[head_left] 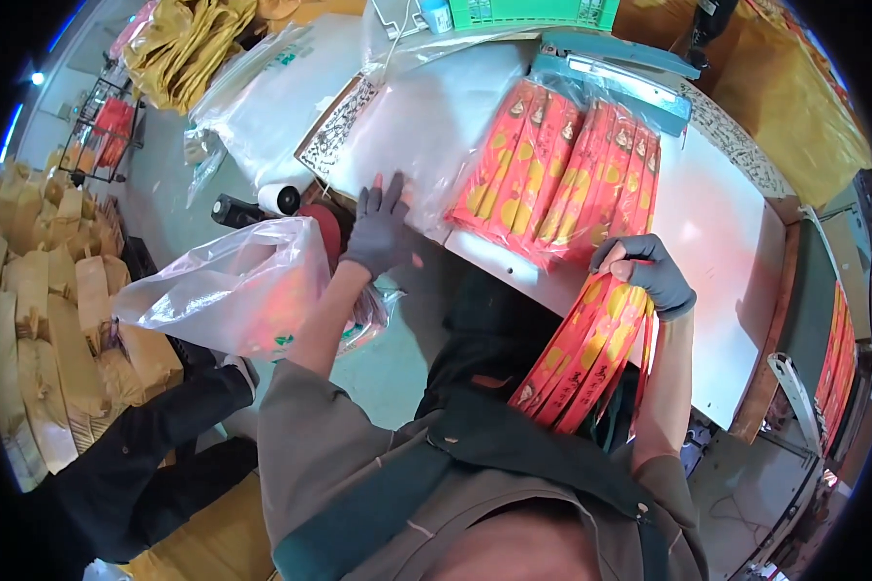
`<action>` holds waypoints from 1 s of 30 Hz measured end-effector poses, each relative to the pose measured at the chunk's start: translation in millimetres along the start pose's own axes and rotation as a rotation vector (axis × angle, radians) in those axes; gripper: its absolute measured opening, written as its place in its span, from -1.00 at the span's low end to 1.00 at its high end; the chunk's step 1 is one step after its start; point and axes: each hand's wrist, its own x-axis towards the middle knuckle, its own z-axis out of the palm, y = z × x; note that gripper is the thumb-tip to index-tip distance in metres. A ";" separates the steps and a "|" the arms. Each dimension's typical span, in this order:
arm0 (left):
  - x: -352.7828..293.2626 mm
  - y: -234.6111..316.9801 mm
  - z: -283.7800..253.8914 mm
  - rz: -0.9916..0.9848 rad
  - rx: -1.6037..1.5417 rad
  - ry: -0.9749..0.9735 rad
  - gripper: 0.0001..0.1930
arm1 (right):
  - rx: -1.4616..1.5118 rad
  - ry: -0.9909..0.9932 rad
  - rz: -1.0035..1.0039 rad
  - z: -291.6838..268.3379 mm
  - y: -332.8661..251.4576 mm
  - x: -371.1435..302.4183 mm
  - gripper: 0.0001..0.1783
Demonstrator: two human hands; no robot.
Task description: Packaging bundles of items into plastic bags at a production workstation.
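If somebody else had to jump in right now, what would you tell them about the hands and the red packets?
Left hand: gloved, flat on the clear plastic bags on the table, gripping nothing.
Right hand: gloved, gripping the top of a bundle of red packets that hangs beside the table edge.
Done: one bagged bundle lies on the table.
Left: the held bundle is not in a bag yet.

Both our hands gloved in grey. Left hand (380, 230) reaches forward, fingers spread and flat, palm down; bare forearm runs back to a rolled grey sleeve. Right hand (649, 273) sits nearer the body, fingers curled tight in a closed grip, knuckles up, forearm bare and angled down toward the torso.
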 end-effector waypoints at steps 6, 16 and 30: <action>-16.9 -32.4 22.3 0.064 -0.227 0.047 -0.73 | -0.013 0.074 0.059 3.8 -0.7 -0.1 -0.74; 40.1 -3.0 8.4 -0.519 -0.890 -0.307 -0.84 | -0.012 0.121 0.050 -0.7 -1.2 -17.2 -0.76; 83.9 57.6 7.8 -0.462 -1.372 -0.273 -0.90 | -0.001 0.143 0.050 -3.9 -0.7 -28.1 -0.75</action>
